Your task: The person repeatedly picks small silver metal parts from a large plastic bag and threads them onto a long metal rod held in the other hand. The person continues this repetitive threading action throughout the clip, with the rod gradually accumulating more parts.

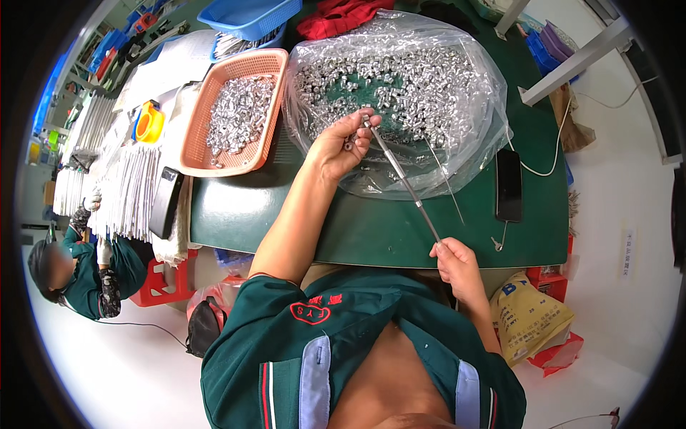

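Rod (404, 183) — thin, metal — slants over the green desk (371, 236); right hand (457, 263) pinches its near end, steadying it, while left hand (341, 146) grips what seems a small nut at its tip, above the bagged nuts (400, 79).

**A thin rod and lots of tiny shiny bits**

A long, thin metal rod (401, 179) slants across the green table (371, 236). Its far tip is up at the left hand (339, 146), and its near end sits in the right hand (456, 263). A small silver piece (349, 145) sits in the left hand's fingers. Under the rod's tip lies a clear plastic bag (400, 100), spread open, covered with many small silver pieces. A second thin rod (444, 179) lies on the bag just beside it.
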Available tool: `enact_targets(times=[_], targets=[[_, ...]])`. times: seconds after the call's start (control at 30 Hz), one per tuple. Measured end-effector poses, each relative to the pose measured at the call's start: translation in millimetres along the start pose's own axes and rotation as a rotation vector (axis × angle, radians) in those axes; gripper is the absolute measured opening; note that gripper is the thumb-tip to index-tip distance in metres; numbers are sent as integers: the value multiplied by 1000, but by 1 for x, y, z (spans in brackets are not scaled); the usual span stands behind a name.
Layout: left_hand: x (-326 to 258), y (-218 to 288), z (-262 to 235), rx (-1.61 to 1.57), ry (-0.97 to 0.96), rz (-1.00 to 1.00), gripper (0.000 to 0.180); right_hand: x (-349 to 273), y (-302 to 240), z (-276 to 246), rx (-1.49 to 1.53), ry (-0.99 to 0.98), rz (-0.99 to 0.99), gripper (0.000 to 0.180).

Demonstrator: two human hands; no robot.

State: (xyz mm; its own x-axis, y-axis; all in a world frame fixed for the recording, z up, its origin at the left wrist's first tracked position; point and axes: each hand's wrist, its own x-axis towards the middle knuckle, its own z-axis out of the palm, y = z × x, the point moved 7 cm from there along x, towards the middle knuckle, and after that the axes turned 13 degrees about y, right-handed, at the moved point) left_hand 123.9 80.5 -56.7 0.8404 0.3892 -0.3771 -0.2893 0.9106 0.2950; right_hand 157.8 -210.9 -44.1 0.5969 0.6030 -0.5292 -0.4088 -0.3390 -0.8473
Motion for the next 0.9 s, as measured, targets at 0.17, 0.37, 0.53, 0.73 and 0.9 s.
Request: enact_targets(times=[0.17,0.37,0.53,0.73,0.9], targets=[[-4,-2,4,78,-41,-40,27,2,-7,-8,-127,33,-71,22],[-4,-5,4,79,13,-49,24,1,-6,-10,-141,60,-100,21],[0,-5,-3,111,86,-40,20,0,-5,-8,-117,44,-96,20],[-3,-5,3,33,47,-75,20,-1,-9,-10,-157,66,-111,20],[-4,-5,5,99,5,-58,20,0,-13,-15,-234,116,-162,17]])
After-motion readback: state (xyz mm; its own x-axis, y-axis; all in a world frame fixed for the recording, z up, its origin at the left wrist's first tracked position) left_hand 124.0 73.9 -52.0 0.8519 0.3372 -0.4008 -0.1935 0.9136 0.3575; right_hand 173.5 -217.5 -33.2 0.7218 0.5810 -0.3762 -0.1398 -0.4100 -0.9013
